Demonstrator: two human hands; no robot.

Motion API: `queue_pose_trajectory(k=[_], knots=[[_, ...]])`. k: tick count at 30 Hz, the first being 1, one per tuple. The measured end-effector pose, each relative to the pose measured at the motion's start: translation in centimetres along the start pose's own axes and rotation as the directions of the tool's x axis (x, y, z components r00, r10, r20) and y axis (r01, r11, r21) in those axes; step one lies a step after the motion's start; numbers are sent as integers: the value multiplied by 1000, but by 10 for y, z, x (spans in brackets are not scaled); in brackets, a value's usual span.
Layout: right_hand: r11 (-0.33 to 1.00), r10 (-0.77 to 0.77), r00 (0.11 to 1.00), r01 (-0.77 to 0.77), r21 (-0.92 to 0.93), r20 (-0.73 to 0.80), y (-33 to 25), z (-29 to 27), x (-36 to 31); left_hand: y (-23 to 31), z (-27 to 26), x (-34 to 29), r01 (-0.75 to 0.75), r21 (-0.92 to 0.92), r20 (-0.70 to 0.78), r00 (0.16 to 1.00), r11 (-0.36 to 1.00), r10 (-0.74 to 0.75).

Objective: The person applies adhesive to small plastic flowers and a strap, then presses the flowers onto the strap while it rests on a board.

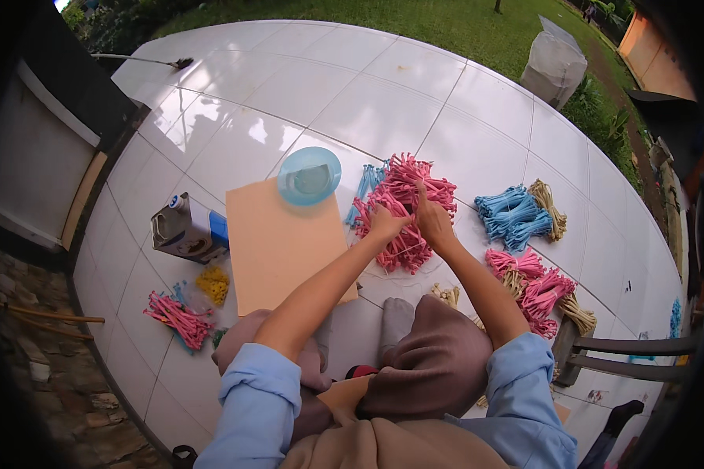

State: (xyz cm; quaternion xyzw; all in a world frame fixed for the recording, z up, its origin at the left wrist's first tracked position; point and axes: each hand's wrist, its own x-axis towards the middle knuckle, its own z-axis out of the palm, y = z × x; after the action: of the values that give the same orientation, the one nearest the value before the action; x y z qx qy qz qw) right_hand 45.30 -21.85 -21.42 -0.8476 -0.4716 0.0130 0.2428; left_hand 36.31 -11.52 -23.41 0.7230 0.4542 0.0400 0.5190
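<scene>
In front of me a pile of pink strands with knobbed ends [411, 168] lies in tied bundles on the tiles. My left hand [387, 224] is at the near bundle, its fingers drawn together. Close on its right, my right hand [433, 220] has the index finger stretched forward over the pink strands and the other fingers curled. Whatever is pinched in either hand is too small to make out. A thin pale string shows at the bundle's near side. Light blue strands [365, 190] lie partly under the pile's left edge.
Left of the pile, a blue plastic bowl [309, 176] rests on a beige board [278, 250]. A rectangular can [188, 229] stands further left, near mixed strands [180, 319] and yellow pieces [213, 285]. Blue bundles [513, 217] and pink bundles [544, 297] lie right, near a wooden piece [630, 346].
</scene>
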Motion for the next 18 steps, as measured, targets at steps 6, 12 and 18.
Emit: queue_pose_trajectory(k=[6, 12, 18], knots=[[670, 334, 909, -42, 741, -250, -21, -15, 12, 4, 5, -1, -416, 6, 49, 908, 909, 415], [344, 244, 951, 99, 934, -191, -53, -72, 28, 62, -26, -28, -558, -251, -72, 825, 791, 560], [493, 34, 971, 191, 849, -238, -71, -132, 38, 120, -82, -65, -627, -400, 126, 685, 669, 717]])
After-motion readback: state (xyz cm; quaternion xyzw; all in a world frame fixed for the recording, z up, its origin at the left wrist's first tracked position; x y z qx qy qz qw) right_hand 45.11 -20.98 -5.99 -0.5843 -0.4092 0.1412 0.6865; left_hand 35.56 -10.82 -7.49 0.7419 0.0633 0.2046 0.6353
